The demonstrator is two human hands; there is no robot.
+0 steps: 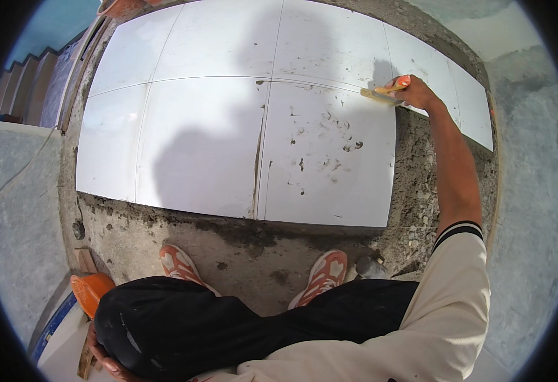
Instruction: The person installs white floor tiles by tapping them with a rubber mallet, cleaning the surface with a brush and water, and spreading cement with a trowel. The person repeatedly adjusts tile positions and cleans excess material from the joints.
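My right hand [417, 94] reaches far forward and is shut on a paintbrush [384, 91] with an orange handle. Its bristles touch the far right corner of a large white floor tile [330, 178], which carries several dark mortar specks. More white tiles [215, 44] lie beside and beyond it, with a mortar-filled joint [260, 153] between the two nearest. My left hand [104, 360] rests low by my left knee at the bottom left; its fingers are mostly hidden by my dark trousers. My orange shoes [320, 274] stand on the rough mortar bed.
Grey mortar bed [228, 245] runs along the near edge and right side of the tiles. An orange bucket-like object [91, 290] and wood pieces sit at lower left. A small round dark object [78, 229] and cable lie left. Steps [27, 83] rise at upper left.
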